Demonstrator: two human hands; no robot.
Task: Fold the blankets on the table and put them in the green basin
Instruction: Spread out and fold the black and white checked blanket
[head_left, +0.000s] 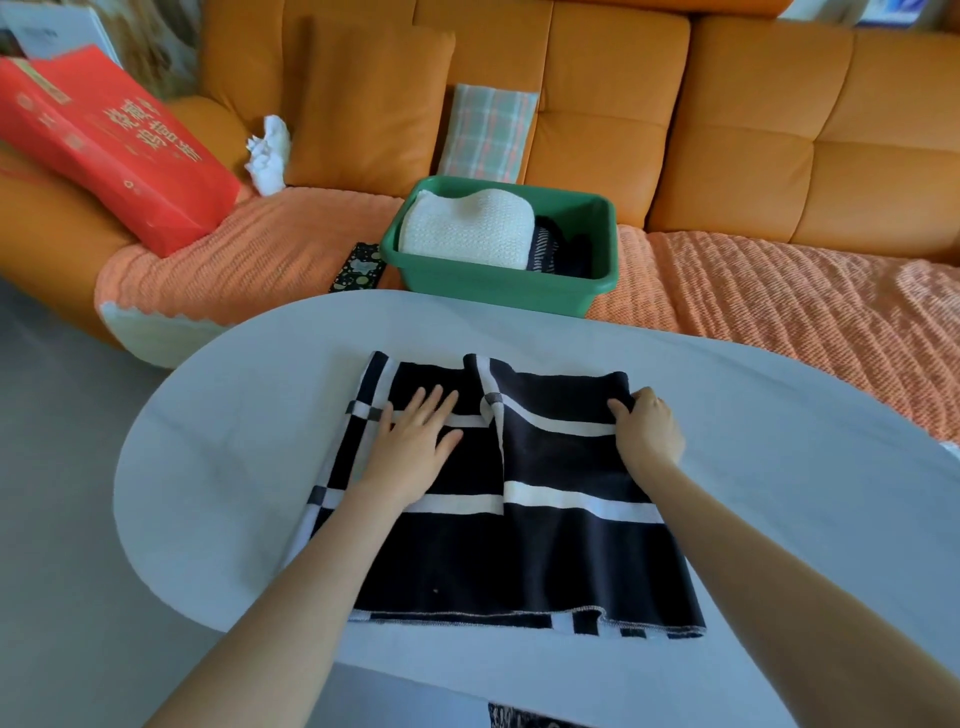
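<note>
Folding black-and-white blanket on bench, short of green basin on sofa beyond. Left hand pressing flat, fingers straight; right hand curled, pinching far-right edge. Risk: centre ridge trapped, layers skewing if pulled without left-side pressure.

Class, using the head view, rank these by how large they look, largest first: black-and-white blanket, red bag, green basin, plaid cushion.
1. black-and-white blanket, which is also nearest the camera.
2. red bag and green basin: these look about alike, so they are left unranked; the frame edge crops the bag.
3. plaid cushion.
</note>
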